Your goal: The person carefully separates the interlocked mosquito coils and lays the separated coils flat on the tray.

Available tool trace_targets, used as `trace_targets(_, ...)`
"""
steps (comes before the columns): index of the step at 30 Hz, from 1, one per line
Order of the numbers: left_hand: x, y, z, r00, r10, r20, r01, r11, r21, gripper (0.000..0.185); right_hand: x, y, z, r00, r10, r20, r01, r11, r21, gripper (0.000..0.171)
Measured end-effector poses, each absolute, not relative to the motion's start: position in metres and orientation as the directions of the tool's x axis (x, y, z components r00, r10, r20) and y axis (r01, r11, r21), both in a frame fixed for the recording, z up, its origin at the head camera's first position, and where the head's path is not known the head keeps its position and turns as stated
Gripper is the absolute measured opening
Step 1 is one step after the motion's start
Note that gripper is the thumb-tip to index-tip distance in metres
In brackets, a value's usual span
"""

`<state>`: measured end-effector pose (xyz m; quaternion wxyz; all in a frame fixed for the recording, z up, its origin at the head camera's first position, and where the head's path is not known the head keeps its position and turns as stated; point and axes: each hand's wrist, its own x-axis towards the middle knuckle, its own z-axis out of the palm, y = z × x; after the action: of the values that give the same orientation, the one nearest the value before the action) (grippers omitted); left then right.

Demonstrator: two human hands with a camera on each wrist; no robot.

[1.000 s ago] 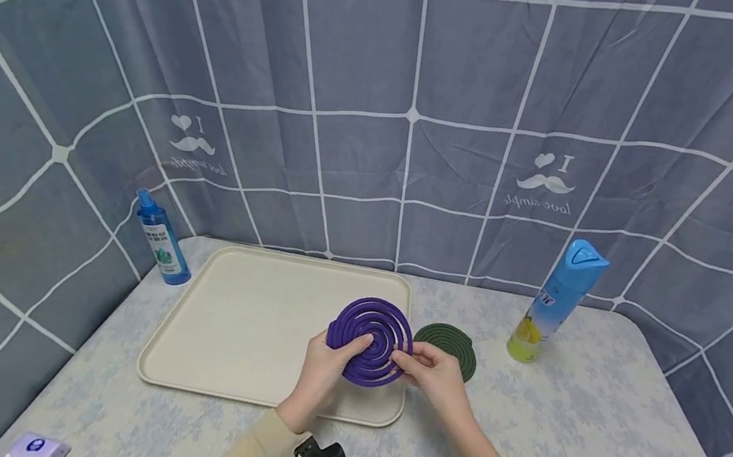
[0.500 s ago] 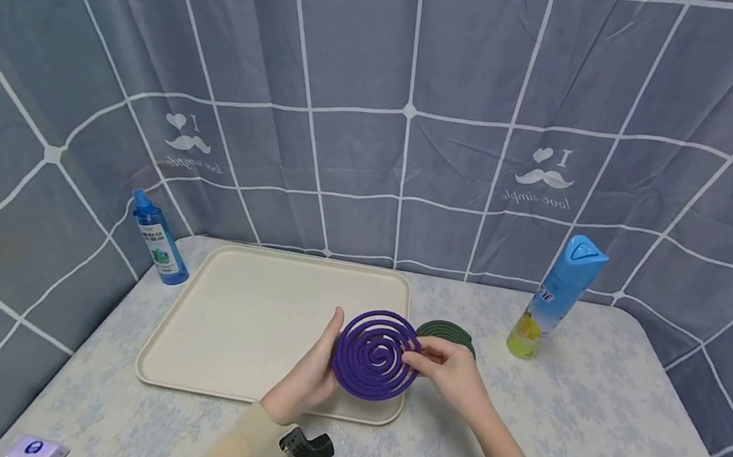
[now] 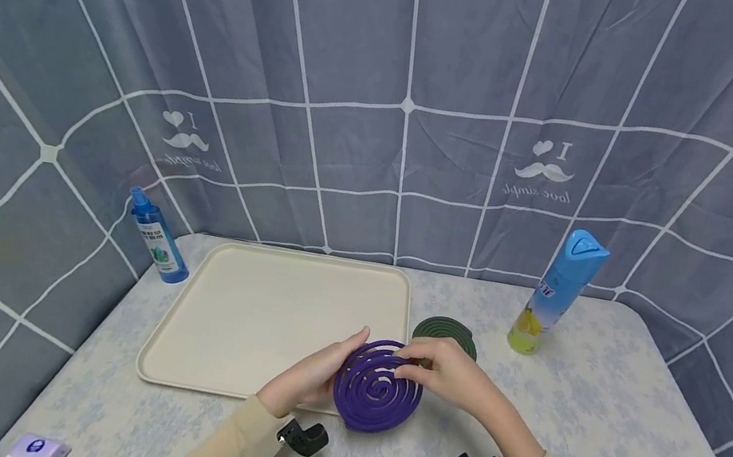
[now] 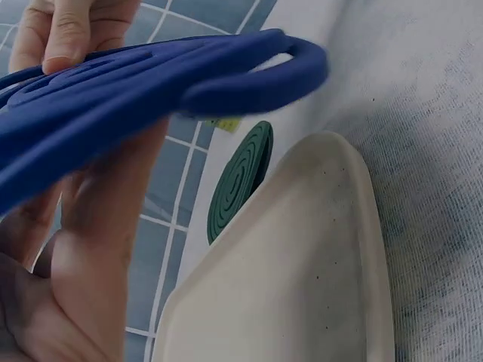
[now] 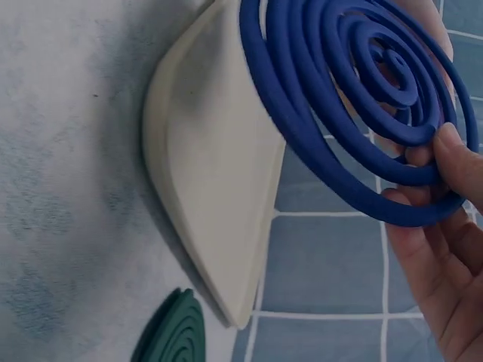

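Observation:
A purple mosquito coil [image 3: 378,388], bluer in the wrist views, is held up over the front right corner of the tray. My right hand [image 3: 448,371] pinches its upper right edge, thumb [image 5: 459,162] on the near face and fingers behind. My left hand [image 3: 312,377] lies along the coil's left side with its thumb straight; part of it is hidden behind the coil. From the left wrist, that hand [image 4: 75,279] shows underneath the coil [image 4: 143,94]. A flat dark green mosquito coil [image 3: 447,329] lies on the table just beyond my right hand.
The cream tray [image 3: 278,319] lies left of centre on the marbled table [image 3: 595,428]. A blue bottle [image 3: 158,238] stands at the back left, a blue and yellow spray can [image 3: 555,292] at the back right. A small purple packet [image 3: 38,450] lies front left. A grey curtain [image 3: 352,137] hangs behind.
The purple coil has come down and slightly right, towards me. My left thumb has left its face; my right hand's grip has shifted up along the coil's edge.

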<state>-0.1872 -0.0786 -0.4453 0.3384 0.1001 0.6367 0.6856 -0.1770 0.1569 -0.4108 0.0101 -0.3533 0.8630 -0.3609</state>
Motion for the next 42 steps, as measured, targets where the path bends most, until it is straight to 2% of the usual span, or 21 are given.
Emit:
trace_targets(3, -0.187, -0.078, -0.445, -0.753, 0.590, -0.291, -0.323, 0.053, 0.945, 0.065, -0.178, 0.154, -0.407, -0.733, -0.636, 0.243, -0.627, 0.492, -0.603, 0.015)
trace_targets(6, -0.187, -0.078, -0.445, -0.763, 0.578, -0.289, -0.340, 0.021, 0.940, 0.059, -0.180, 0.153, -0.406, -0.747, -0.616, 0.251, -0.621, 0.510, -0.595, 0.015)
trace_targets(13, -0.188, -0.079, -0.449, -0.802, 0.538, -0.260, -0.385, -0.131, 0.914, 0.048, -0.181, 0.151, -0.411, -0.882, -0.424, 0.204, -0.432, 0.559, -0.708, 0.019)
trace_targets(18, -0.188, -0.078, -0.453, -0.811, 0.547, -0.209, -0.382, -0.224, 0.897, 0.041, -0.184, 0.149, -0.418, -0.932, -0.313, 0.181, -0.332, 0.540, -0.774, 0.018)
trace_targets(30, -0.187, -0.076, -0.456, -0.831, 0.531, -0.166, -0.391, -0.343, 0.854, 0.043, -0.192, 0.148, -0.424, -0.969, -0.230, 0.090, -0.197, 0.497, -0.845, 0.024)
trace_targets(36, -0.186, -0.077, -0.457, -0.833, 0.534, -0.143, -0.427, -0.458, 0.780, 0.048, -0.195, 0.148, -0.427, -0.977, -0.207, 0.039, -0.138, 0.487, -0.862, 0.027)
trace_targets(42, -0.183, -0.077, -0.457, -0.851, 0.510, -0.124, -0.431, -0.546, 0.718, 0.050, -0.193, 0.147, -0.432, -0.989, -0.150, -0.018, -0.048, 0.421, -0.906, 0.029)
